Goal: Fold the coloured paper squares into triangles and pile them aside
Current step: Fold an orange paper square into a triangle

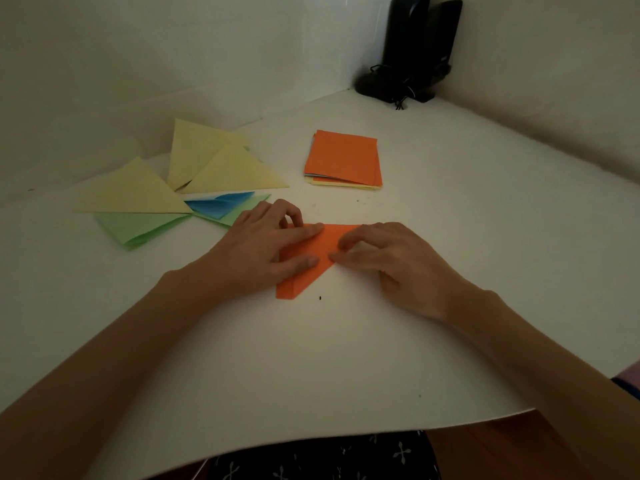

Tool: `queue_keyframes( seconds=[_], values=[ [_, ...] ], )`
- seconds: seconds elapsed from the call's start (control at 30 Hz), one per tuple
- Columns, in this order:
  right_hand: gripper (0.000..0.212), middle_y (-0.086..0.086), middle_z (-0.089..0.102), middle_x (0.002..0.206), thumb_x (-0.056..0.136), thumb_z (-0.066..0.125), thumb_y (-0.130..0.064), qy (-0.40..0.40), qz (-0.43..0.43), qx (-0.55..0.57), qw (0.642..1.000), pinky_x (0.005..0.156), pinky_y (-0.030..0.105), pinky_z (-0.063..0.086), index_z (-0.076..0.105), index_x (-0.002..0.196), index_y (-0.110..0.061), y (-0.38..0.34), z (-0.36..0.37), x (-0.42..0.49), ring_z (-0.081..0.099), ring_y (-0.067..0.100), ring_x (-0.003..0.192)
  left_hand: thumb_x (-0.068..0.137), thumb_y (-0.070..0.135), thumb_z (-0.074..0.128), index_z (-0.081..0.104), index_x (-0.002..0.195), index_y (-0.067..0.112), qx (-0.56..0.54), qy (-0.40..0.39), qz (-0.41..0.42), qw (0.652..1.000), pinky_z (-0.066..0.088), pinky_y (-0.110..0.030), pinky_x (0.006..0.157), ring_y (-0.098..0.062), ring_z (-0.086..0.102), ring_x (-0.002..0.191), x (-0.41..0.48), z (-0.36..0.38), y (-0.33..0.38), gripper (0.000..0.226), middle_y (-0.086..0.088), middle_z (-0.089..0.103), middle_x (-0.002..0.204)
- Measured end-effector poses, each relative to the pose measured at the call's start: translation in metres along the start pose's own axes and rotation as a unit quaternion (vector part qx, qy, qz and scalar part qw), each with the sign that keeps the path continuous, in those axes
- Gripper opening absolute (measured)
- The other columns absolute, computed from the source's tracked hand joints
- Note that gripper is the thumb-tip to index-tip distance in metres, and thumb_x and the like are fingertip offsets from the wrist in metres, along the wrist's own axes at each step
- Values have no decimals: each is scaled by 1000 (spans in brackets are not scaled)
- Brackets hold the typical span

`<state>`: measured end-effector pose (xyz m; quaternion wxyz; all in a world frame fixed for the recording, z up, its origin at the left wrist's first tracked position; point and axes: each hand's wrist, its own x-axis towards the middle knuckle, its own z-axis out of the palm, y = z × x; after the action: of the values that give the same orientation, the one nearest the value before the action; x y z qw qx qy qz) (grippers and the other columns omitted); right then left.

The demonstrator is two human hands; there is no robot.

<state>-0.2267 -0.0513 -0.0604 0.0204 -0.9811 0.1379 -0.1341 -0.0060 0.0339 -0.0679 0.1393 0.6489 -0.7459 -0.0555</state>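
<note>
While the left hand [263, 237] presses flat-fingered on the part-folded orange paper [294, 285] at centre, the right hand [388, 261] meets its edge with bent fingers, pinching or pressing unclear. At left on the desk [346, 358] lie three yellow triangles [138, 192], two green triangles [138, 226] and one blue triangle [218, 204]. One stack of squares [343, 157] remains unfolded.

A desk corner in a room, likely at home

A white table [346, 358] meets two plain pale walls [173, 46]; well beyond the right hand [391, 265], what look like black speakers [415, 46] with tangled cords stand in the corner.
</note>
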Motion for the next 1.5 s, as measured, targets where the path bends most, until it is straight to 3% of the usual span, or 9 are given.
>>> queue_keyframes(
  seconds=[0.33,0.5,0.8,0.93,1.03,1.17,1.3,1.37,1.5],
  values=[
    [49,14,66,102,70,37,1,76,125,-90,985,85,44,46,72,105,-6,29,-2,2,60,38,101,57,90,22,32,144,37,6,-49,-19,999,20,-22,95,-3,22,106,-5,-4,6,102,10,29,124],
    [58,18,64,110,73,25,-6,28,38,-22,999,75,38,50,66,115,-4,5,2,4,64,36,92,54,97,5,29,145,35,17,-46,-17,999,18,-22,98,-9,26,116,-10,-3,8,112,8,29,129],
    [58,10,64,109,77,24,-14,-2,77,32,997,78,35,42,67,116,-11,3,0,7,62,29,94,48,100,13,17,147,39,-23,-78,-21,996,8,-21,110,-3,12,136,-29,-8,6,116,19,16,150],
    [45,6,60,112,90,40,-38,-3,167,66,984,88,38,40,62,124,-18,3,-10,31,54,25,105,62,78,42,31,134,42,-205,42,-72,975,14,-17,109,4,21,132,-28,-15,11,81,20,28,139],
    [49,3,48,129,92,51,-48,-67,198,28,978,99,34,31,52,134,-23,1,-11,52,41,23,119,80,55,54,52,127,24,-202,151,-87,964,19,2,95,6,36,117,-24,-13,9,56,9,44,126],
    [35,0,50,113,88,59,-39,-82,220,92,968,95,34,35,58,118,-20,-5,-11,62,46,19,108,91,32,59,60,117,15,-173,156,-119,965,29,3,79,1,46,96,-23,-9,8,31,5,50,108],
    [12,-3,48,100,86,66,-28,-84,271,215,935,89,31,37,56,91,-24,-12,-10,61,43,16,100,90,40,54,62,113,14,-170,153,-127,965,32,0,77,2,46,90,-24,-7,7,35,8,48,101],
    [15,-1,51,101,85,66,-24,-78,279,243,926,85,30,39,52,80,-27,-15,-8,58,44,17,100,85,45,49,62,113,16,-164,152,-132,966,34,-2,76,4,45,89,-24,-7,8,42,9,48,101],
    [22,-5,53,103,85,66,-16,-36,282,297,912,69,19,39,53,98,-28,-16,-8,52,47,6,83,84,54,49,61,113,20,-161,158,-162,961,34,-6,71,-1,48,91,-25,-8,10,46,10,48,103]
  ],
)
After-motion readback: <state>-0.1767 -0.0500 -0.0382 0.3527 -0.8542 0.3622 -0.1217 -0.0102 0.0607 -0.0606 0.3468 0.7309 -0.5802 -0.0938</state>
